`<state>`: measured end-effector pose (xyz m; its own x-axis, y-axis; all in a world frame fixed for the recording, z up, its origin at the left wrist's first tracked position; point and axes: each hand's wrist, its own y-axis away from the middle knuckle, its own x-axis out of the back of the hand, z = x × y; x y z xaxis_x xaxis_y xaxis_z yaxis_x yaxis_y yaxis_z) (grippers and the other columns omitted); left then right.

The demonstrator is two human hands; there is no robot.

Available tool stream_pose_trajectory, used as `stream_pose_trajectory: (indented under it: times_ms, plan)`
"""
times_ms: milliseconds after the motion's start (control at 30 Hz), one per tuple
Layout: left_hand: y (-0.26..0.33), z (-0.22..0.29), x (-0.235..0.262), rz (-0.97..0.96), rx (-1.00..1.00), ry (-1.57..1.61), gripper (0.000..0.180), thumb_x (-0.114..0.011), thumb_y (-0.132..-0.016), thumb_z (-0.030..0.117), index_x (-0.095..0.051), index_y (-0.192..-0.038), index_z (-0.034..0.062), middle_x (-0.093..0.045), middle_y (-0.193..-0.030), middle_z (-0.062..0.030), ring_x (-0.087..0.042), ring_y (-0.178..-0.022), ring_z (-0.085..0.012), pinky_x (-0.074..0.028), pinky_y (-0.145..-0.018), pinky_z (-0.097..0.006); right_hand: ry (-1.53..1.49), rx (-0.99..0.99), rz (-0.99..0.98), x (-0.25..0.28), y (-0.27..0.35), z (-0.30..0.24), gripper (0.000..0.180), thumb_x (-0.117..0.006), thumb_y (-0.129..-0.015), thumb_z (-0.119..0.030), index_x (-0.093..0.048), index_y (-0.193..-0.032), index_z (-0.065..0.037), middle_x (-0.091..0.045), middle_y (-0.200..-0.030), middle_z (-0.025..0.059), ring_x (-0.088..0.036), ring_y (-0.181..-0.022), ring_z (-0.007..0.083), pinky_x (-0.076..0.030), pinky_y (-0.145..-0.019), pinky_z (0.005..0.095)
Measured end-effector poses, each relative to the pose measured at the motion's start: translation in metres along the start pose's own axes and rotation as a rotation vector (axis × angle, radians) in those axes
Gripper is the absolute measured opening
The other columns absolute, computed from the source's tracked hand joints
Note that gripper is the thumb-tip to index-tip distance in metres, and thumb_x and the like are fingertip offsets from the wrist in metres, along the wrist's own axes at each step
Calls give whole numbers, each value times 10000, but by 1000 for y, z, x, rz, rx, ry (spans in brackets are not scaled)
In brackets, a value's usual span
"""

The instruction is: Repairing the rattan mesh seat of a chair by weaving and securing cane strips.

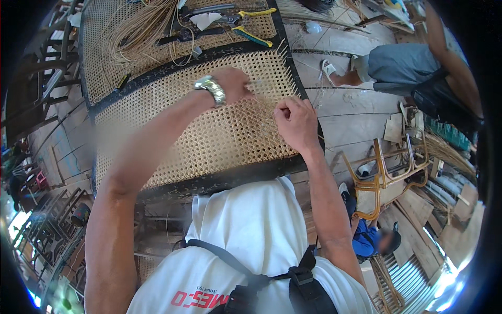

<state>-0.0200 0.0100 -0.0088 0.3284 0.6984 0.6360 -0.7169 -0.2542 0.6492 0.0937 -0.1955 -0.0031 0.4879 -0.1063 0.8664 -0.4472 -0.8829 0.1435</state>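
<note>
Cane panel (235,136), one, in dark frame (225,177): lay directly beneath both hands, long axis left to right, right end slightly farther. Left hand (232,85), with shiny wristband (210,90): over the far middle, fingers bent, blurred; whether it gripped a strand could not be told. Right hand (297,123): loosely curled over the right part, nearer the strand ends (287,65) on the right edge; any grip likewise indiscernible. Obstruction: left forearm (159,130), crossing above the weave. Coil of cane (135,32) and yellow-handled cutters (252,36): on the farther cane section (99,63), apart from both hands. Floor, right: chair frame (377,180), person in grey shorts (402,63).
</note>
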Motion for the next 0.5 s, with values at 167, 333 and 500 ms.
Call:
stream_pose_trajectory:
  times_ms: [167, 333, 500]
  plan:
    - [3, -62, 3, 246, -111, -73, 438, -668, -921, 484, -654, -833, 55, -633, -744, -60, -596, -639, -200, -482, -611, -384, -120, -30, 15, 1, -3, -2, 134, -636, -888, -247, -678, -894, -121, -662, -941, 43, -600, -893, 278, -465, -836, 415]
    - [41, -54, 36, 472, -10, -171, 408, -669, -922, 461, -660, -795, 74, -619, -768, -78, -610, -685, -213, -483, -630, -381, -101, -8, 23, -11, -23, -7, 187, -634, -912, -263, -681, -932, -83, -676, -905, 78, -618, -881, 307, -485, -813, 442]
    - [71, -120, 77, 747, 15, -208, 496, -676, -884, 538, -660, -823, 46, -659, -797, -119, -655, -774, -280, -486, -693, -453, -378, 128, -256, -40, -63, -28, 189, -685, -925, -242, -691, -963, -58, -669, -880, 84, -633, -854, 278, -516, -808, 370]
